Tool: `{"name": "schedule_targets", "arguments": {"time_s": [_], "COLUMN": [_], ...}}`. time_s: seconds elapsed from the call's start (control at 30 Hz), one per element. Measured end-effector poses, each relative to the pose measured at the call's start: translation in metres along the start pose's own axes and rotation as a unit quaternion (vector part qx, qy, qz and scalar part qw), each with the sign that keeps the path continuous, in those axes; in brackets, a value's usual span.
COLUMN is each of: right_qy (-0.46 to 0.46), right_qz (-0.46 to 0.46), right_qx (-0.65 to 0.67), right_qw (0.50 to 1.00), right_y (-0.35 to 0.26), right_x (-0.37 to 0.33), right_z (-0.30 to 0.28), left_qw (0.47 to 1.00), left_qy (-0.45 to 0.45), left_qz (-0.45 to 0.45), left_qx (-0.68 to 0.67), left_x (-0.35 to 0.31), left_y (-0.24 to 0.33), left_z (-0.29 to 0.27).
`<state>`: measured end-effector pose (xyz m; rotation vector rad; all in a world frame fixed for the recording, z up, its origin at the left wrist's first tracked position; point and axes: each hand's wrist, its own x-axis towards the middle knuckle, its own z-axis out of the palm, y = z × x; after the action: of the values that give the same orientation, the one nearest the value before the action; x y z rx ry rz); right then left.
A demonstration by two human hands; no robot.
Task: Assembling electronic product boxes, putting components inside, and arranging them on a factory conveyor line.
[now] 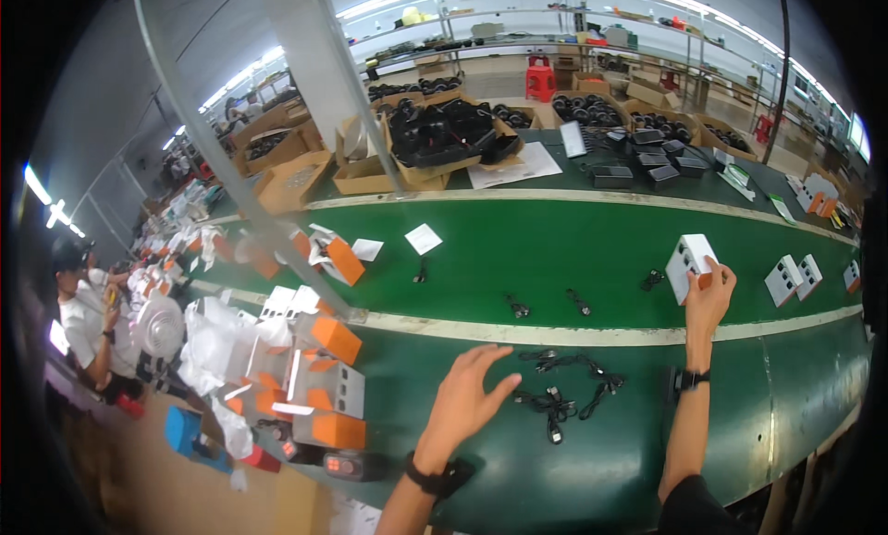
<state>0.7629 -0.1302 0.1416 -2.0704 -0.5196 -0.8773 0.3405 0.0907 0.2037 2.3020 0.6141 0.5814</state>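
Head view, one station at a green conveyor belt (pixel 592 248), listed from the wearer outward.

Right hand (pixel 709 295): right of centre, arm reaching up from the lower edge, fingers clamped on a small white box (pixel 691 262) with an orange end, held tilted just above the belt. A dark band sits on that wrist.

Left hand (pixel 465 396): lower centre, fingers spread apart and holding nothing, palm down over the counter (pixel 573 461), just left of the black cables (pixel 566 387). Whether the fingertips touch the surface cannot be told.

Black cables: a loose tangle of several short leads lying on the dark green counter between the two forearms, below the pale stripe that edges the belt.

Further single leads (pixel 548 304): three or four lying apart on the belt, centre of the frame.

White boxes (pixel 795 278): two or three more of the same kind at the right of the frame, on the belt, well apart from the held one.

Orange-and-white cartons (pixel 324 378): a crowded heap at lower left, mixed with clear plastic bags.

Cardboard boxes (pixel 435 147): upper centre, beyond the belt, filled with black parts (kind too small to tell).

Another person (pixel 88 322): seated at far left, in a white top and dark cap.
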Motion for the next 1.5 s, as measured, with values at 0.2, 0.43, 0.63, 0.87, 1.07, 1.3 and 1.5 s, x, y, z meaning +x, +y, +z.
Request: {"name": "schedule_targets", "arguments": {"time_s": [0.2, 0.43, 0.63, 0.87, 1.07, 1.3, 1.5], "right_qy": [0.033, -0.12, -0.237, -0.19, -0.295, -0.307, -0.276], "right_qz": [0.062, -0.023, 0.0, -0.05, -0.084, -0.009, -0.122], "right_qx": [-0.223, -0.081, -0.094, -0.077, 0.021, 0.163, -0.055], "right_qw": [0.972, 0.989, 0.967, 0.978, 0.952, 0.938, 0.952], "right_y": [0.082, 0.007, 0.038, 0.007, 0.078, -0.027, -0.001], "right_x": [-0.002, -0.025, -0.04, -0.042, -0.04, -0.063, -0.101], "right_z": [0.042, 0.061, 0.081, 0.095, 0.088, 0.128, 0.145], "left_qw": [0.995, 0.968, 0.923, 0.982, 0.946, 0.96, 0.946], "left_qy": [0.003, 0.124, 0.121, -0.03, -0.139, -0.073, -0.231], "left_qz": [-0.099, -0.111, -0.232, 0.173, 0.286, 0.224, 0.226], "left_qx": [0.002, 0.185, 0.282, 0.074, 0.064, 0.153, 0.021], "left_x": [0.106, 0.211, 0.226, 0.205, 0.196, 0.169, 0.131], "left_y": [-0.068, -0.186, -0.234, -0.162, -0.109, -0.13, -0.037], "left_z": [0.038, 0.036, 0.017, 0.048, 0.125, 0.117, 0.069]}}
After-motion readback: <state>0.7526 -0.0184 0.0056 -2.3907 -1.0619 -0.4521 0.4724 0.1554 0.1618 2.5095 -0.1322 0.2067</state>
